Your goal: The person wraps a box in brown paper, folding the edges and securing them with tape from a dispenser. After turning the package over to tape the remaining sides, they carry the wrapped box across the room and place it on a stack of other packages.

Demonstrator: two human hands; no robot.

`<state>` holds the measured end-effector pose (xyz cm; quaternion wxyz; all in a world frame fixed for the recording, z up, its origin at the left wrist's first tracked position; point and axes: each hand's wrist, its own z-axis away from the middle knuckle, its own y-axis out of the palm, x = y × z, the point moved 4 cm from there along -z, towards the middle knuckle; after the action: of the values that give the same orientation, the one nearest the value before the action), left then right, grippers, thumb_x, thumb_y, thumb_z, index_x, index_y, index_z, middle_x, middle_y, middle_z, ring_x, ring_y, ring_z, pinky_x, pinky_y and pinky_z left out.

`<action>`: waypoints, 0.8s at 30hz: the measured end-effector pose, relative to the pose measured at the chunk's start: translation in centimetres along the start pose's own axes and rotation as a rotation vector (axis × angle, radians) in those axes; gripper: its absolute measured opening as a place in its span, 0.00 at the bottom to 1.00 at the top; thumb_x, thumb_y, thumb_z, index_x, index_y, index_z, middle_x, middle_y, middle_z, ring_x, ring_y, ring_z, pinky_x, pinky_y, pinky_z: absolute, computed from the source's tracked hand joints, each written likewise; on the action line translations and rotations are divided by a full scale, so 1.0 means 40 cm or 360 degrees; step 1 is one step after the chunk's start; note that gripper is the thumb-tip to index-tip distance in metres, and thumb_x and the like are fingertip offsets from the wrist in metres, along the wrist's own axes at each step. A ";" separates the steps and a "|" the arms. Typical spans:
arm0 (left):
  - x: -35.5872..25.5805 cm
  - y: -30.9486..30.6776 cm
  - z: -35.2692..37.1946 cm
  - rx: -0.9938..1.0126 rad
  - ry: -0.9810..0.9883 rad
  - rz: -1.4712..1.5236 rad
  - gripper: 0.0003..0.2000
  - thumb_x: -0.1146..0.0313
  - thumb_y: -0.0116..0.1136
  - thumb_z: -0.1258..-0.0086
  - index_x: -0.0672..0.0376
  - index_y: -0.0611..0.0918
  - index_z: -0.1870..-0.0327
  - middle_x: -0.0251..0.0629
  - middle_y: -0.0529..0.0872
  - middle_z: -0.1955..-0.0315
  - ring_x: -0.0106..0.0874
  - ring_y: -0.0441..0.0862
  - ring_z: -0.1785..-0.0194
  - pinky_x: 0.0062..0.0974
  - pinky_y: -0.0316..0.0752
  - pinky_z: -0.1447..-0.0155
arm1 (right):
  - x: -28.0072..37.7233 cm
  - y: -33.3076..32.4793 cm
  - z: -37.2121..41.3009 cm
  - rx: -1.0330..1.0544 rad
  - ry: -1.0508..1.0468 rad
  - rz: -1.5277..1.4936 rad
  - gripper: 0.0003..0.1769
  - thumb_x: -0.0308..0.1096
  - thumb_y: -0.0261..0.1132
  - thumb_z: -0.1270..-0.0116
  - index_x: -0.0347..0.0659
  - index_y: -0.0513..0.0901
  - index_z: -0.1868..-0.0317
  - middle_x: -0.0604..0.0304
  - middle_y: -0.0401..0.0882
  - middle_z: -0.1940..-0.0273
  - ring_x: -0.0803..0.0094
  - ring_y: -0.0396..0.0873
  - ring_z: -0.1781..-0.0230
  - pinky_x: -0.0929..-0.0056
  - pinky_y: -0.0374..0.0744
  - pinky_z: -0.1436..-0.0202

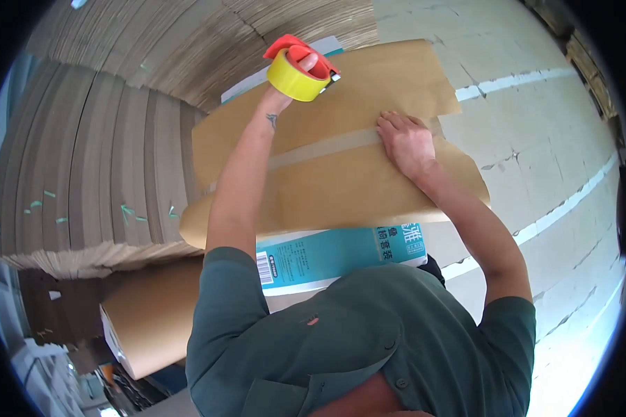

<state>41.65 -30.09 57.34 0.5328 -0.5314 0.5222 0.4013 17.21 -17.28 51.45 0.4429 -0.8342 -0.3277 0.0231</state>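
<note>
My left hand point(277, 103) grips a red tape dispenser point(285, 46) with a roll of yellow tape point(293, 82) on it, held above the far left of the wrapping. Brown kraft paper point(313, 194) lies over a teal and white printed box point(320, 260), whose near side shows below the paper. A strip of clear tape point(320, 147) runs lengthwise along the paper. My right hand point(409, 147) rests on the paper at the strip's right end, with fingers curled and close together. Whatever lies under those fingers is hidden.
Stacks of flat cardboard point(111, 153) stand close on the left and at the back. A large brown paper roll point(149, 316) lies at lower left. To the right is a pale, cracked floor point(535, 139) with white lines. A wooden pallet point(591, 73) stands at far right.
</note>
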 end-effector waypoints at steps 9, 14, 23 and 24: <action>0.007 0.010 -0.057 0.0005 -0.0010 -0.0188 0.18 0.56 0.71 0.40 0.56 0.82 0.56 0.32 0.84 0.60 0.23 0.81 0.57 0.25 0.77 0.53 | -0.002 -0.001 -0.002 0.0002 0.0005 -0.0022 0.09 0.33 0.63 0.36 0.42 0.82 0.57 0.59 0.84 0.50 0.67 0.82 0.47 0.64 0.78 0.43; 0.108 0.049 -0.031 0.0398 -0.0012 0.0302 0.15 0.61 0.66 0.36 0.59 0.84 0.53 0.34 0.86 0.58 0.26 0.83 0.56 0.25 0.79 0.51 | -0.001 -0.003 0.000 -0.0002 0.0009 -0.0029 0.08 0.33 0.61 0.36 0.42 0.82 0.59 0.60 0.83 0.50 0.67 0.81 0.47 0.63 0.77 0.43; 0.040 0.134 0.127 0.0363 0.0458 -0.0767 0.16 0.68 0.65 0.38 0.55 0.83 0.48 0.33 0.87 0.57 0.23 0.83 0.54 0.23 0.77 0.47 | 0.001 -0.008 -0.017 0.0080 -0.0119 0.0022 0.08 0.33 0.63 0.35 0.44 0.84 0.57 0.61 0.84 0.51 0.67 0.83 0.51 0.67 0.80 0.48; 0.026 0.147 0.153 0.0435 0.0608 -0.0889 0.16 0.68 0.65 0.39 0.54 0.83 0.48 0.33 0.87 0.57 0.23 0.83 0.55 0.23 0.77 0.48 | 0.001 -0.008 -0.017 0.0084 -0.0119 0.0028 0.08 0.33 0.63 0.35 0.45 0.84 0.57 0.62 0.84 0.51 0.66 0.83 0.51 0.67 0.80 0.49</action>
<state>36.80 -23.52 54.76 0.5807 -0.6430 0.4957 0.0602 17.30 -17.61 52.13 0.4521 -0.8236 -0.3360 0.0667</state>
